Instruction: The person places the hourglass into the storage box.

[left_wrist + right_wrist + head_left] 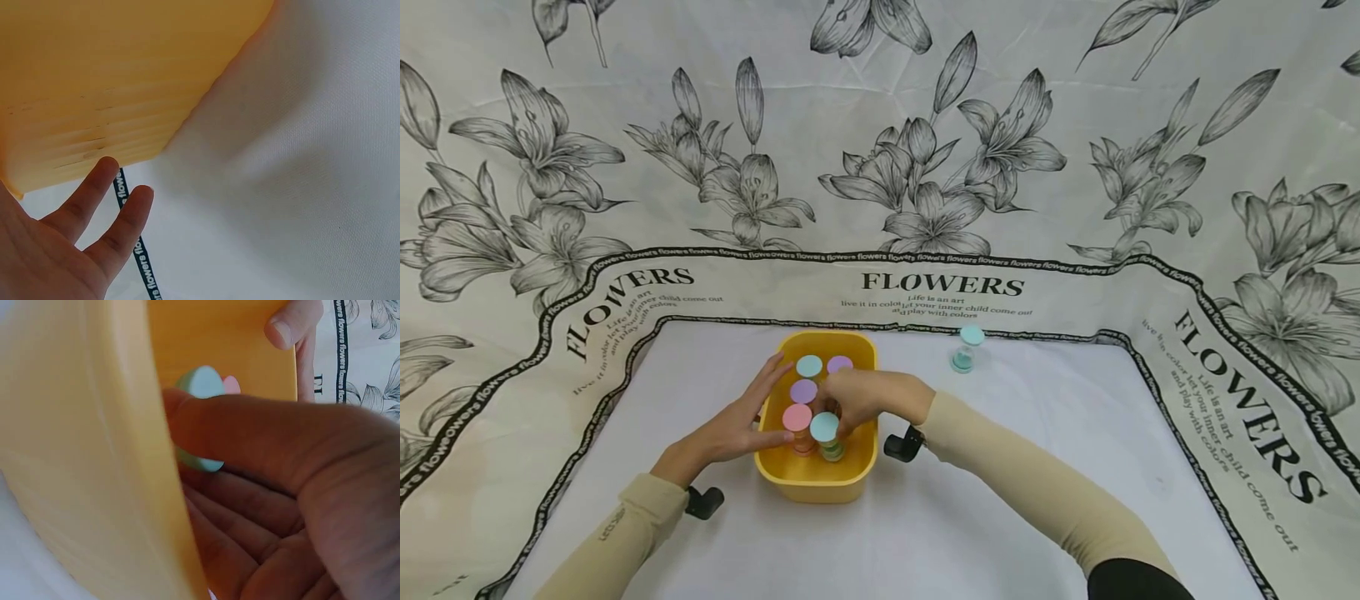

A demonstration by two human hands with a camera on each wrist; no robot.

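A yellow plastic bin point(816, 493) holds several small sand timers. My right hand point(859, 395) reaches inside and pinches a teal-capped sand timer point(824, 427) near the bin's front; in the right wrist view the thumb crosses its middle, between teal ends. Beside it stands a pink-capped sand timer point(797, 418), with a purple-capped one point(803, 392) behind. Farther back are another teal-capped sand timer point(808, 366) and a purple-capped one point(839, 363), partly hidden. At the bin's left rim, my left hand point(730, 429) rests with fingers spread and its thumb over the edge.
A teal-capped sand timer point(967, 350) stands outside the bin, toward the back right of the white tabletop point(1037, 433). A flower-printed cloth point(940, 287) with black lettered bands rises around the back and sides. Each wrist carries a small black camera point(903, 445).
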